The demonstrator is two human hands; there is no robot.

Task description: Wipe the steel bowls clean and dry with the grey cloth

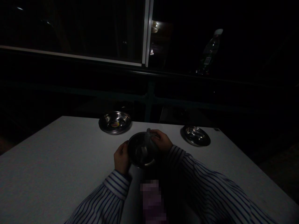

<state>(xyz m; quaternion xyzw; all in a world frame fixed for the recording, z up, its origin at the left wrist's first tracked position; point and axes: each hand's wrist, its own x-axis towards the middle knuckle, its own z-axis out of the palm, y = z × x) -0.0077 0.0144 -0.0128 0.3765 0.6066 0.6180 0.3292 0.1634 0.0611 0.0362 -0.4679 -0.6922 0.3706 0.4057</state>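
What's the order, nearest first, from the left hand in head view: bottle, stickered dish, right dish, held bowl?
1. Held bowl: touching left hand, on its right.
2. Stickered dish: beyond the hand, slightly left.
3. Right dish: right part of table.
4. Bottle: beyond the table, upper right.

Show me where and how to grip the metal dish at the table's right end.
The metal dish is likely best pinched at its near rim, coming from the person's side: it sits open side up, and nothing blocks that rim.
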